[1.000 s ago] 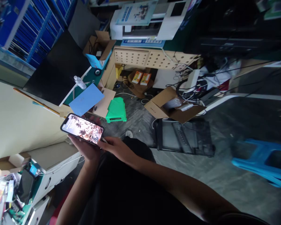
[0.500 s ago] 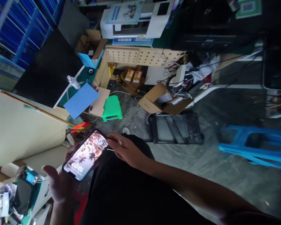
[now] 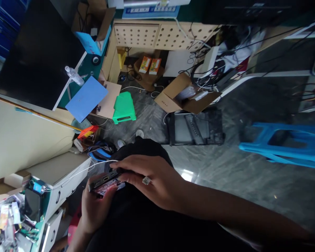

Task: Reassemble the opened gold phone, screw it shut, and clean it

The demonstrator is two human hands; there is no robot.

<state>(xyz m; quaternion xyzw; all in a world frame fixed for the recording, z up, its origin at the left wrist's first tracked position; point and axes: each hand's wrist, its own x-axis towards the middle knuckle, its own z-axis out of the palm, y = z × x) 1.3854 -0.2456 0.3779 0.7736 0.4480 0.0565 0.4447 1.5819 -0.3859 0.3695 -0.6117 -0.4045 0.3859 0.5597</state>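
Observation:
My left hand (image 3: 97, 206) is closed round a smartphone (image 3: 105, 181), its thumb over the lit screen. The phone is tilted so that its edge with the charging port faces up at me. My right hand (image 3: 160, 178) has its thumb and fingertips at the phone's right end. Between the right hand's fingers sits the small plug (image 3: 146, 180) of a white cable (image 3: 102, 161), which runs off to the left behind the phone. The plug is apart from the port. My lap in dark clothing lies under both hands.
A green stool (image 3: 124, 107), an open cardboard box (image 3: 173, 96) and a black-framed panel (image 3: 195, 127) are on the floor ahead. A blue stool (image 3: 286, 143) stands right. A cluttered desk (image 3: 42, 227) with drawers is at lower left. A blue bag (image 3: 102, 150) lies beyond the phone.
The phone has tipped from screen-up to edge-up, and my left thumb has come down onto it. My right hand has moved slightly right and down. The view has tilted lower.

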